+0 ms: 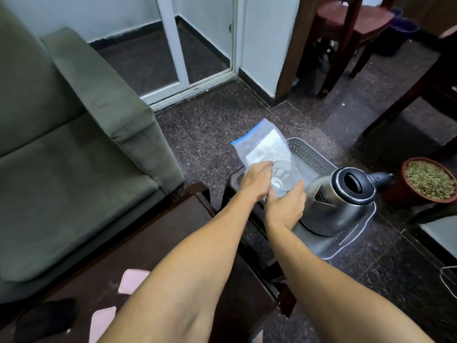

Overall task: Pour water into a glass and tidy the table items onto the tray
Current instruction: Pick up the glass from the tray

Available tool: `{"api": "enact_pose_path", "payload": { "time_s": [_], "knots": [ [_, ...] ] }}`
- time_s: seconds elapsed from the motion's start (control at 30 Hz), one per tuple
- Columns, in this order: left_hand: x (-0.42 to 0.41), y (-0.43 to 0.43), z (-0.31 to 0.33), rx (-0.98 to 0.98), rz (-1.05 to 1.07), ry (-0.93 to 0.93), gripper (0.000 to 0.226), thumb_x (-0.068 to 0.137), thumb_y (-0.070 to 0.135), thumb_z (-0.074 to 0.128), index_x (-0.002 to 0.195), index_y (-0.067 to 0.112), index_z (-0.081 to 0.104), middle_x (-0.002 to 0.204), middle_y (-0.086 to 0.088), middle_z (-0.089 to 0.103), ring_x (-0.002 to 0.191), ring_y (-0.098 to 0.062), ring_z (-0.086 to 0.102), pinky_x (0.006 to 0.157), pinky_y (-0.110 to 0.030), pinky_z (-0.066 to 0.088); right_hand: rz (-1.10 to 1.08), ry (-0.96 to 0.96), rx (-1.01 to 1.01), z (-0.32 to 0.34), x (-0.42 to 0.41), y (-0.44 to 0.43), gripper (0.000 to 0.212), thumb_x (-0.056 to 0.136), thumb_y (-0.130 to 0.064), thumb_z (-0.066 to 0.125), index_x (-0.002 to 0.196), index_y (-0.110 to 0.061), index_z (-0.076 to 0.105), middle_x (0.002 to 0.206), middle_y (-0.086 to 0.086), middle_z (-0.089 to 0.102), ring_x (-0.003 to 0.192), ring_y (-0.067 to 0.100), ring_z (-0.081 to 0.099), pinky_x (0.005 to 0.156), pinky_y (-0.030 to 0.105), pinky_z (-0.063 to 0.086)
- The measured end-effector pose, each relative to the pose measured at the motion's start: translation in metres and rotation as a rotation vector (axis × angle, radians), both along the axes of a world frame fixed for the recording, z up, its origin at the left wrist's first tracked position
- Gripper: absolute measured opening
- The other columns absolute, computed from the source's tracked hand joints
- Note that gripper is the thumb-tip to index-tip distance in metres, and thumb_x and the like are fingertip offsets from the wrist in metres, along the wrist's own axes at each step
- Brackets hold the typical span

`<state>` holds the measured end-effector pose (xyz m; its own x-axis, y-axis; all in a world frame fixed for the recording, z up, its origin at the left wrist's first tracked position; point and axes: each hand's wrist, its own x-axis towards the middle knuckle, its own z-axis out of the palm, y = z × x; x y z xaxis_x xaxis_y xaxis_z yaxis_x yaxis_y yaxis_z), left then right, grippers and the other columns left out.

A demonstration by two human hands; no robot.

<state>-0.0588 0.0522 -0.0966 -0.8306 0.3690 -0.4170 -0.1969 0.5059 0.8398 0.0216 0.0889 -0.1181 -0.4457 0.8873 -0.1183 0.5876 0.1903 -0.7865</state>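
Observation:
A clear glass [284, 178] with a little water in its bottom is held over the near end of the grey perforated tray [310, 155]. My left hand [256, 183] grips its left rim and my right hand [285, 209] wraps its near side. A steel kettle [338, 204] with a black lid and handle stands in the tray's right part, touching distance from my right hand. A clear zip bag [262, 143] with white contents and a blue seal leans at the tray's far left end.
The tray sits on a small dark stool beside a dark wooden table [148, 243] carrying pink coasters [132, 280] and a black object [44, 320]. A green sofa [74, 149] is left, a potted plant [429, 180] right, wooden chairs behind.

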Motion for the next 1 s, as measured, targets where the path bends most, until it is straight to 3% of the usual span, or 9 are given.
{"api": "enact_pose_path", "payload": {
  "time_s": [0.27, 0.37, 0.5, 0.67, 0.8, 0.87, 1.0],
  "knots": [
    [0.042, -0.127, 0.04, -0.014, 0.174, 0.06, 0.043, 0.092, 0.031, 0.041, 0.127, 0.032, 0.067, 0.136, -0.001, 0.063, 0.125, -0.024, 0.056, 0.107, -0.038, 0.043, 0.261, 0.102, 0.061, 0.032, 0.038, -0.098, 0.075, 0.081, -0.038, 0.08, 0.141, -0.007, 0.047, 0.127, 0.019, 0.058, 0.119, 0.036, 0.053, 0.094, 0.037, 0.036],
    [0.063, -0.192, 0.05, -0.033, 0.259, 0.073, 0.054, 0.082, 0.034, 0.035, 0.125, 0.032, 0.067, 0.132, -0.002, 0.066, 0.121, -0.027, 0.058, 0.106, -0.041, 0.045, 0.39, 0.147, 0.057, 0.033, 0.051, -0.145, 0.071, 0.077, -0.041, 0.083, 0.134, -0.011, 0.052, 0.122, 0.012, 0.059, 0.116, 0.031, 0.057, 0.098, 0.042, 0.045],
    [0.095, -0.273, 0.051, -0.03, 0.412, 0.073, 0.059, 0.077, 0.035, 0.032, 0.122, 0.03, 0.068, 0.125, -0.004, 0.069, 0.115, -0.028, 0.062, 0.103, -0.043, 0.047, 0.586, 0.228, -0.001, 0.027, 0.068, -0.206, 0.064, 0.071, -0.044, 0.086, 0.122, -0.023, 0.054, 0.114, -0.004, 0.058, 0.106, 0.019, 0.062, 0.092, 0.04, 0.053],
    [0.153, -0.35, 0.031, 0.046, 0.696, 0.046, 0.056, 0.079, 0.034, 0.035, 0.122, 0.028, 0.07, 0.124, -0.007, 0.062, 0.115, -0.03, 0.061, 0.103, -0.046, 0.047, 0.845, 0.151, -0.13, 0.015, 0.093, -0.271, 0.063, 0.066, -0.054, 0.087, 0.11, -0.048, 0.043, 0.1, -0.023, 0.065, 0.094, -0.004, 0.064, 0.079, 0.022, 0.052],
    [0.203, -0.395, 0.003, 0.055, 0.872, 0.016, 0.048, 0.084, 0.03, 0.037, 0.121, 0.031, 0.069, 0.12, -0.001, 0.061, 0.114, -0.025, 0.063, 0.104, -0.045, 0.046, 1.011, 0.107, -0.184, -0.006, 0.121, -0.309, 0.067, 0.06, -0.058, 0.088, 0.11, -0.046, 0.045, 0.089, -0.036, 0.065, 0.088, -0.019, 0.061, 0.067, 0.002, 0.044],
    [0.229, -0.409, -0.012, 0.082, 0.98, -0.007, 0.053, 0.078, 0.029, 0.036, 0.119, 0.03, 0.07, 0.121, 0.002, 0.062, 0.114, -0.023, 0.063, 0.104, -0.046, 0.047, 1.099, 0.075, -0.187, -0.018, 0.133, -0.322, 0.065, 0.057, -0.058, 0.087, 0.105, -0.049, 0.043, 0.087, -0.041, 0.064, 0.086, -0.023, 0.059, 0.064, -0.001, 0.042],
    [0.268, -0.421, -0.04, 0.136, 1.153, -0.053, 0.056, 0.076, 0.031, 0.035, 0.12, 0.026, 0.069, 0.124, 0.0, 0.061, 0.116, -0.026, 0.062, 0.103, -0.05, 0.048, 1.258, -0.036, -0.173, -0.042, 0.152, -0.337, 0.073, 0.056, -0.06, 0.086, 0.109, -0.051, 0.038, 0.088, -0.032, 0.062, 0.08, -0.025, 0.059, 0.064, -0.001, 0.044]
  ]
}}
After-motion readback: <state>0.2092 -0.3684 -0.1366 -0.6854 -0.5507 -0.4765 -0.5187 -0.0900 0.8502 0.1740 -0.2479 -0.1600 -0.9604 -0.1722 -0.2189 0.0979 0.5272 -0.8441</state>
